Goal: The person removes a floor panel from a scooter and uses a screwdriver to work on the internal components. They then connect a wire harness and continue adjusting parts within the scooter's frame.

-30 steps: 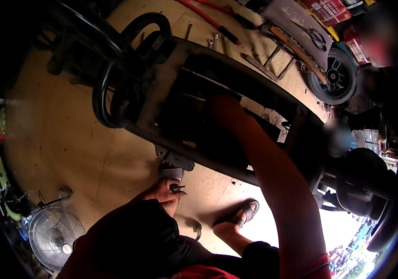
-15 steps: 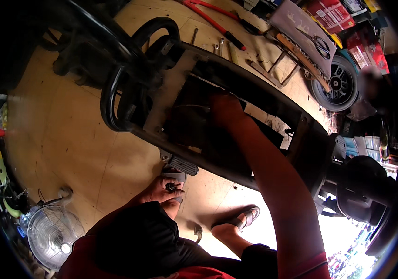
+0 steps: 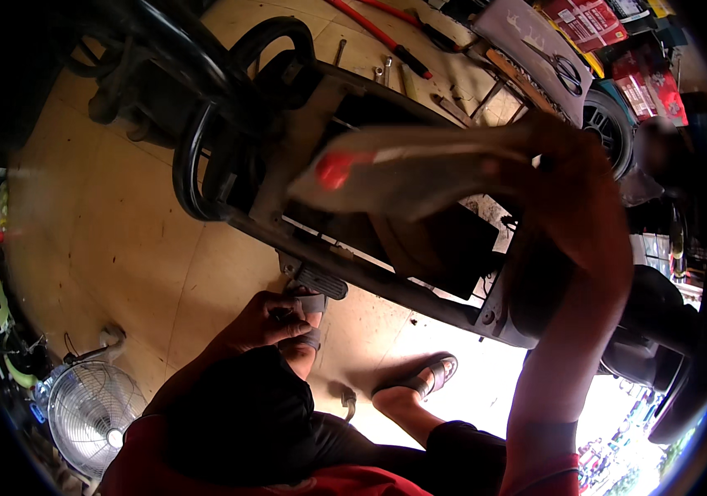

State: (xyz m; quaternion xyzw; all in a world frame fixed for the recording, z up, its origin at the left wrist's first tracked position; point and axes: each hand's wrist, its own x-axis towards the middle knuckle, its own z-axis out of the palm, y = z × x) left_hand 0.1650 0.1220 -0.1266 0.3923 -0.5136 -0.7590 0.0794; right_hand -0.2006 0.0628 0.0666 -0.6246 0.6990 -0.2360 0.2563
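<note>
My right hand [image 3: 577, 194] is raised over the right part of a dark metal vehicle frame [image 3: 304, 136], its fingers closed on the end of a pale, see-through, bag-like thing [image 3: 428, 178]. Motion smears this thing, which has a red patch at its far left end and stretches across the frame's opening. Below the frame, by a ribbed footrest [image 3: 323, 283], my left hand [image 3: 267, 321] is closed with its fingers curled. What it holds, if anything, does not show clearly. Inside the opening lies a dark panel [image 3: 453, 248].
A standing fan [image 3: 97, 417] is at the lower left. Beyond the frame lie red-handled cutters [image 3: 378, 37], wrenches [image 3: 386, 70], scissors [image 3: 564, 73], a wheel [image 3: 606, 124] and red boxes [image 3: 585, 29]. My sandalled feet are on the tiled floor [image 3: 138, 240].
My right hand has come up out of the frame's opening and moved right, bringing the bag-like thing with it. The small dark piece seen earlier in my left hand no longer shows clearly.
</note>
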